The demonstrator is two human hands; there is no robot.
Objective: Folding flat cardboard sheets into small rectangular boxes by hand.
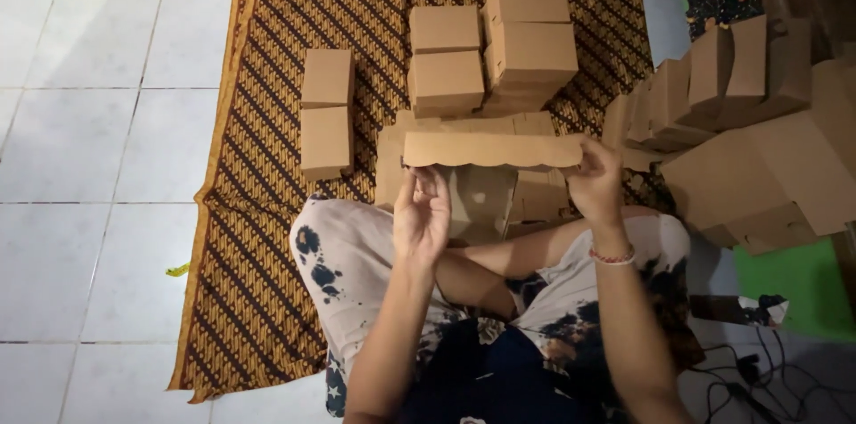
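Hands: left hand (421,214) open under, right hand (596,179) gripping the unfolded carton (490,149), raised above the lap.
Around: folded boxes (486,49) far on patterned cloth (259,237); flat blanks (713,85) stacked right.
Blocked: floor pile (535,197) beneath mostly hidden by carton.
Cut off: cables (758,379) bottom right.

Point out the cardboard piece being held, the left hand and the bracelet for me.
Cardboard piece (492,149), head view: middle of its flat brown face.
Left hand (423,214), head view: middle of the hand.
Bracelet (612,256), head view: the band on the right wrist.
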